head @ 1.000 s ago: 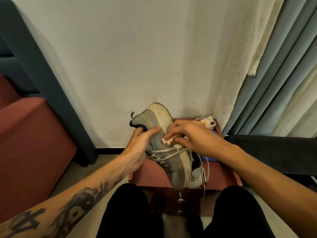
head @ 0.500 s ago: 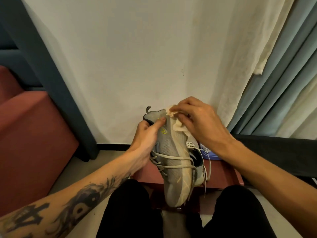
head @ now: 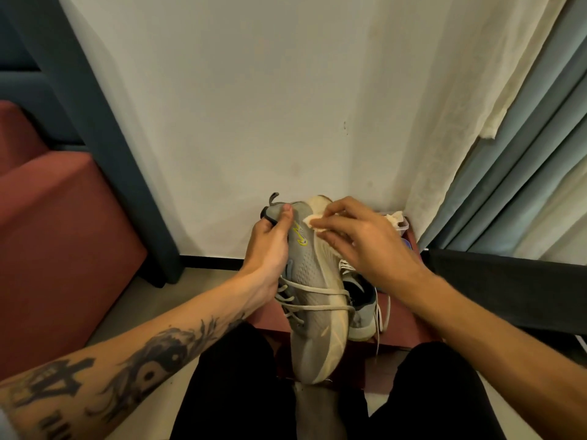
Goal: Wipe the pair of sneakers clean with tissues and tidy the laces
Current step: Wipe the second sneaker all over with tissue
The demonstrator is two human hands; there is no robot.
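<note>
**Mid-wipe on the first sneaker; laces not yet tidied**

Wiping is under way; by my read the task is well short of done.

- Held sneaker (head: pixel 314 281): centre frame, lifted above the counter (head: pixel 398 331) and turned on its side. Heel at 12 o'clock, toe at 6, pointing down between the person's knees.
- Left hand (head: pixel 270 246): comes in from 9 o'clock and grips the heel collar, thumb laid up the back of the heel.
- Right hand (head: pixel 359 239): comes in from 3 o'clock, pinches a crumpled tissue (head: pixel 313 223) and presses it to the shoe near the heel, where the grey knit meets the pale sole edge.
- Look of it: grey knit upper, small yellow mark near the heel, cream sole rim dull and yellowed. I cannot tell which parts are already clean.
- Laces (head: pixel 313 292): slack across the midfoot, loops loose. I judge the tidying has not started.
- Second sneaker (head: pixel 362 309): on the counter at 4 o'clock of the held one and partly behind it, a lace trailing over the front edge. No hand is on it. I cannot tell whether it has been wiped.
- Clear tub (head: pixel 401 224) holding more tissues: at 2 o'clock, just behind the right hand.
</note>
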